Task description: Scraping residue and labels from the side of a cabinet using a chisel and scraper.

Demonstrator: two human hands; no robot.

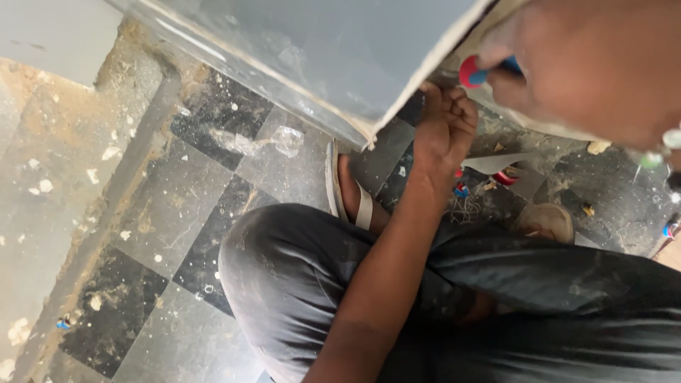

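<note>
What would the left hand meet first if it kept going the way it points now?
Most likely the underside or edge of the grey panel: the left hand reaches up beneath its lower corner, fingers curled near it. Whether it already touches is unclear, since depth cannot be judged from the head view.

A red-capped, blue-handled tool (pixel 477 73) is held tilted beside the upright grey panel's (pixel 340 50) edge.

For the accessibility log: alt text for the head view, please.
A crouching person's left hand reaches under the lower edge of a grey panel, while the right hand, close to the camera, holds a tool with a red and blue handle. Below are dark trousers, a sandalled foot and a dusty chequered tile floor with wire scraps.
</note>
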